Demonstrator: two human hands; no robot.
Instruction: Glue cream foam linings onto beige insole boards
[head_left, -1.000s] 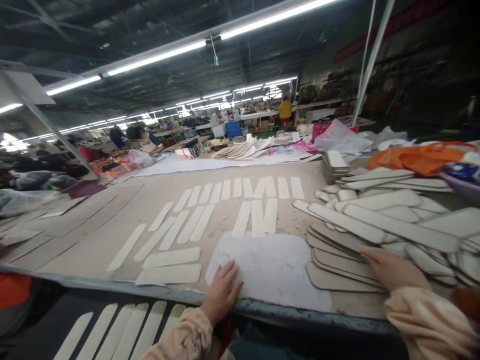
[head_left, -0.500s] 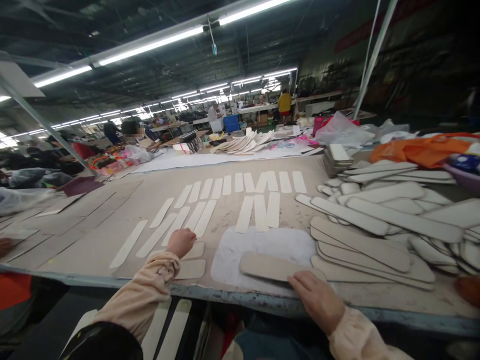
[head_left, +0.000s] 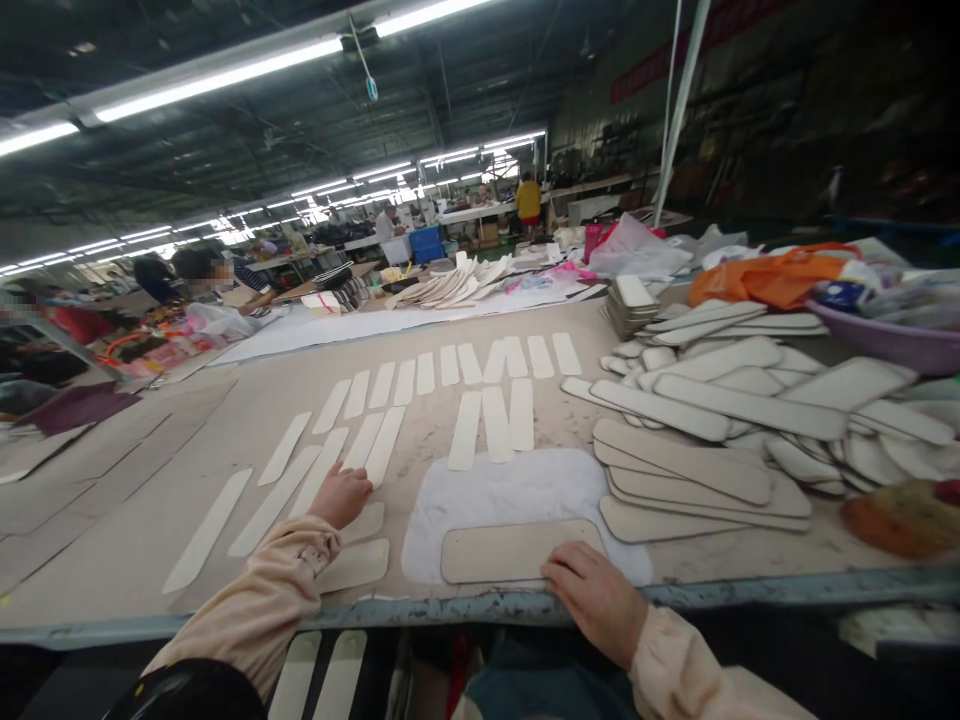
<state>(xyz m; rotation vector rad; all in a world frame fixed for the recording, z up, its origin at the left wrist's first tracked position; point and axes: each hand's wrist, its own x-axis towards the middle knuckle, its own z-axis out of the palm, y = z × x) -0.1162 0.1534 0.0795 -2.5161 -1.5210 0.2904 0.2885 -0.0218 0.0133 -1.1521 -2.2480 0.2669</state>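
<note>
My right hand (head_left: 592,598) rests at the table's near edge, fingers curled onto the near right end of a grey rounded board piece (head_left: 510,549). That piece lies flat on a white cloth pad (head_left: 510,495). My left hand (head_left: 341,495) reaches left of the pad, fingers bent down onto a cream strip (head_left: 364,522), just above another cream strip (head_left: 352,566). Whether it grips the strip is unclear. Rows of cream strips (head_left: 450,380) lie farther back on the brown table (head_left: 150,480).
A big pile of grey board pieces (head_left: 712,440) fills the right side, with a purple basin (head_left: 892,340) and orange bag (head_left: 772,280) behind. More strips (head_left: 315,675) lie on a shelf below the metal table edge (head_left: 750,592). Other people work at distant tables.
My right hand pulled a grey piece from the pile onto the white pad and squared it there. My left hand left the pad and reached left to the cream strips.
</note>
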